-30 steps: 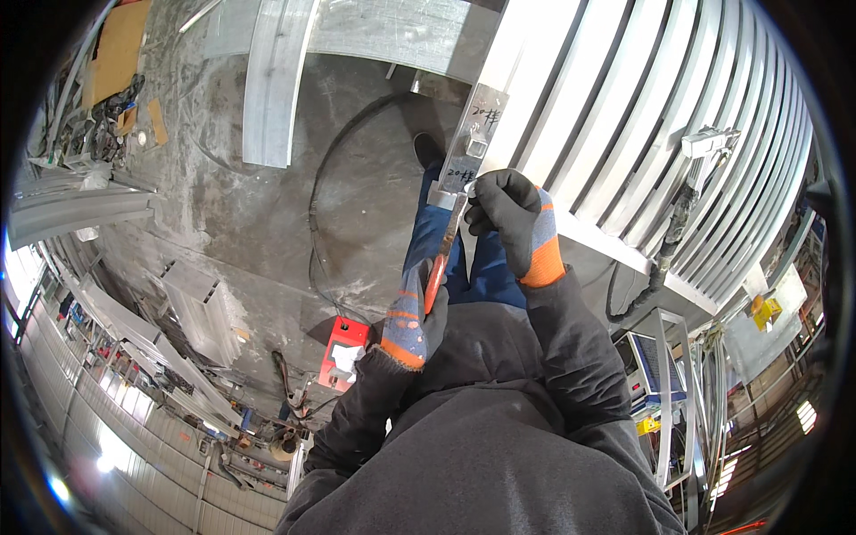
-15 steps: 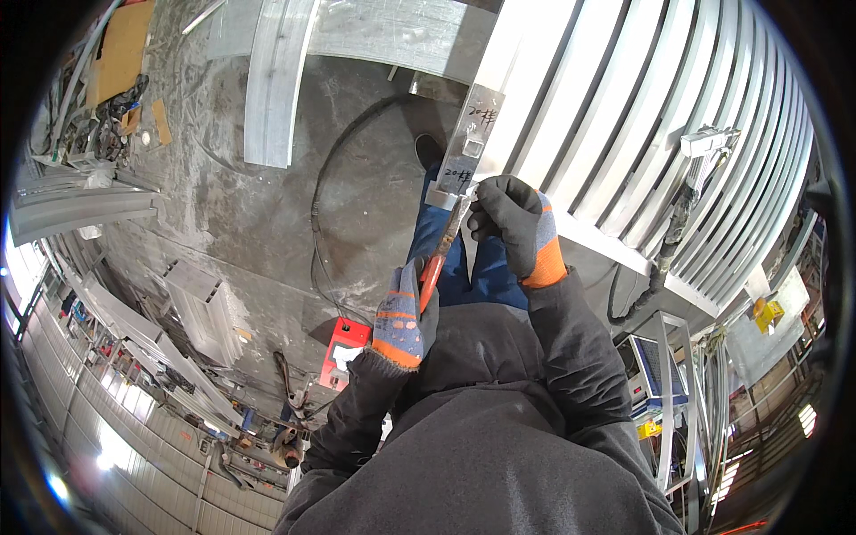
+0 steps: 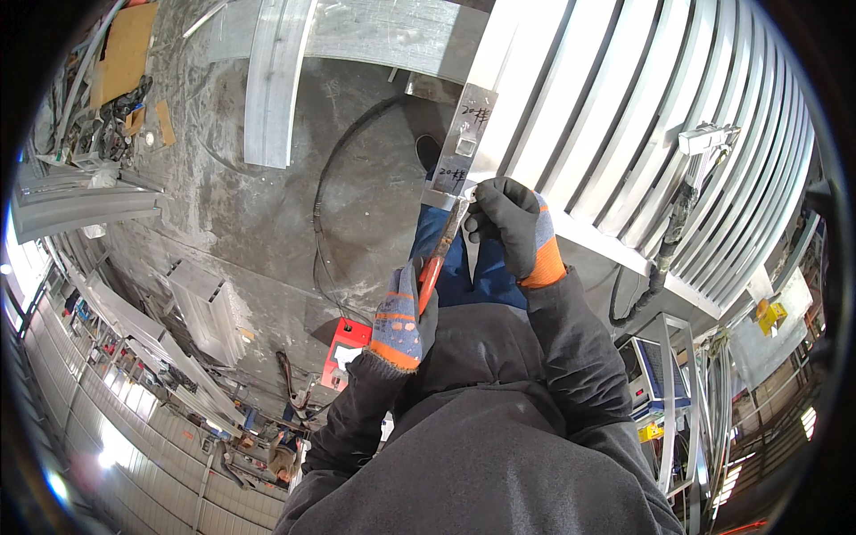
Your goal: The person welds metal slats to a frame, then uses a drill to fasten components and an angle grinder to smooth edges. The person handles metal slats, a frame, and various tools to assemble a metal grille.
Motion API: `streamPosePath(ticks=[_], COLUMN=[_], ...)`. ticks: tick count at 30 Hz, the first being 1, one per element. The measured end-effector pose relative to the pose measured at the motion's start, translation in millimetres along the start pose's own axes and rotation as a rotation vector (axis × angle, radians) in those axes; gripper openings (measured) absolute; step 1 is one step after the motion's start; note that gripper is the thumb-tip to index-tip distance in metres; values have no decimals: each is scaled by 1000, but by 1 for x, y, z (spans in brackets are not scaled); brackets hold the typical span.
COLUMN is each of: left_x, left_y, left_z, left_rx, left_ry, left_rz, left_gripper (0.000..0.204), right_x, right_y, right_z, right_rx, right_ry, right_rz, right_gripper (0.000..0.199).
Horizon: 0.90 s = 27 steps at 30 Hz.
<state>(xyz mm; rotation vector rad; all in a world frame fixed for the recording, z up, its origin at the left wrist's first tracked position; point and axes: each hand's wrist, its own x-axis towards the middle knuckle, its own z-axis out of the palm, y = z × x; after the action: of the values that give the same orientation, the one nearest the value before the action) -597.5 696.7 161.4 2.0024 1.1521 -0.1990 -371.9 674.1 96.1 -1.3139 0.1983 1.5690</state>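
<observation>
My left hand (image 3: 406,312), in a grey glove with orange bands, is closed round the red handle of a long, narrow tool (image 3: 432,272). Its worn, rusty metal end points up and away toward the corner of a metal plate (image 3: 453,174) with dark marker writing. My right hand (image 3: 510,218), gloved in black and grey with an orange cuff, is curled beside the tool's tip, thumb and fingers together. Something small and pale shows at its fingertips, too small to name. The plate lies along the left edge of a rack of pale metal slats (image 3: 571,116).
A welding torch (image 3: 704,143) with a dark cable rests on the slats. A black cable (image 3: 316,192) curves over the concrete floor toward a red box (image 3: 345,352). Long metal profiles (image 3: 272,98) lie ahead on the left. A blue-and-white machine (image 3: 655,374) stands at right.
Both hands stay almost where they were, with the tool still in my left hand. The plate and slats appear shifted very slightly left in the view.
</observation>
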Motion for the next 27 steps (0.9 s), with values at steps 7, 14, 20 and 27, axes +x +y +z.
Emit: streamPosePath(ticks=[7, 14, 20, 27], left_x=[-1, -1, 0, 13], left_y=[7, 12, 8, 23], left_z=[1, 1, 3, 5], left_rx=[-43, 17, 79, 78], left_ry=[-108, -61, -41, -91], left_rz=[-162, -156, -69, -166], left_gripper=[51, 49, 49, 50], right_x=[-2, -1, 3, 0], right_y=[-3, -1, -5, -14], right_z=[-3, 1, 0, -1], right_rx=[52, 40, 23, -132], right_ry=[-18, -2, -10, -87], right_rz=[35, -22, -14, -1], right_gripper=[26, 23, 24, 30])
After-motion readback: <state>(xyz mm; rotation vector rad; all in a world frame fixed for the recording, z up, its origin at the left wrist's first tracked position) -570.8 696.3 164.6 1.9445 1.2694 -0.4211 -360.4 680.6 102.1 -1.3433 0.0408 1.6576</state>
